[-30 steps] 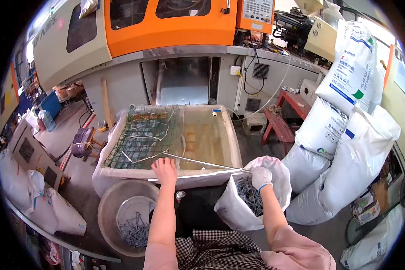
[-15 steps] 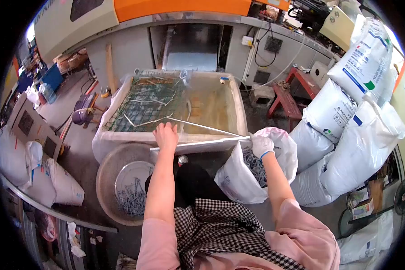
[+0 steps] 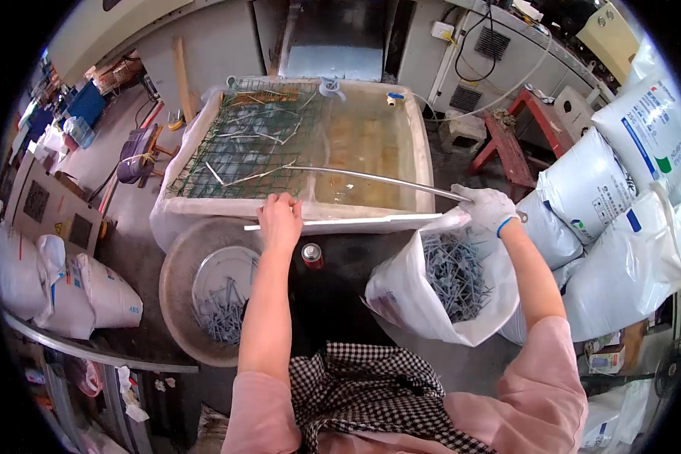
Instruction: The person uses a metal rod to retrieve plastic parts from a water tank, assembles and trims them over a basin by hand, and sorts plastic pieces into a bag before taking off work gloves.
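Observation:
My right hand (image 3: 486, 208), in a white glove, is closed round one end of a long thin metal rod (image 3: 386, 178) above the back rim of an open white sack (image 3: 393, 280). Grey-blue plastic pieces (image 3: 458, 276) fill the sack. The rod's far end reaches the green mesh (image 3: 234, 144) over the left half of a water-filled tub (image 3: 422, 151). My bare left hand (image 3: 281, 219) is at the tub's front edge, its fingers bent over the rim. Close by, a white strip (image 3: 356, 225) runs along that edge.
A round basin (image 3: 178, 303) with similar pieces stands at lower left, a spray can (image 3: 312, 256) beside it. Stacked white sacks (image 3: 586, 189) crowd the right, near a red bench (image 3: 499, 147). Behind the tub is a machine (image 3: 204, 60). More sacks (image 3: 102, 299) stand left.
My right hand has moved right and slightly farther off with the rod, showing more of the sack's contents. My left hand stays near the tub's front edge. The view has tilted downward.

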